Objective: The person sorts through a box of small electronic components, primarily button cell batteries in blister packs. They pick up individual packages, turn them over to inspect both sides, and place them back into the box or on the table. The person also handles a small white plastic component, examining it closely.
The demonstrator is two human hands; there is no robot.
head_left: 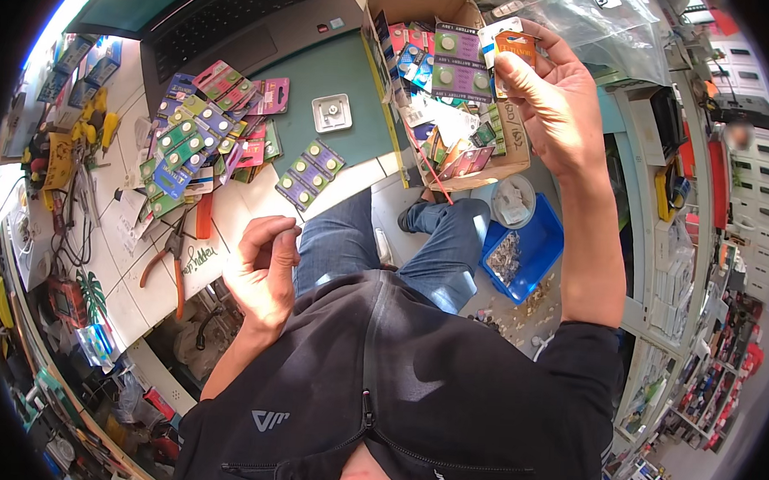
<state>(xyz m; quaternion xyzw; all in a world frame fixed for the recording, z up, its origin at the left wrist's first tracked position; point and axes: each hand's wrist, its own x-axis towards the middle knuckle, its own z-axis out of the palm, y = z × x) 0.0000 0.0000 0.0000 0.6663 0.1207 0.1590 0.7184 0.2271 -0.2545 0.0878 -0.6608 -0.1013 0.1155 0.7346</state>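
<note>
From above, the right hand (pixel 548 96) is raised over the cardboard box (pixel 511 155) at the far right, pinching a small orange card (pixel 516 49) between thumb and fingertips, the card sticking up past the grip. The box brims with battery cards (purple, pink, blue). The left hand (pixel 261 273) curls loosely near the desk edge, holding nothing. Far left of it lies a heap of green, purple and pink cards (pixel 212 131), with orange-handled pliers (pixel 170 259) close by.
</note>
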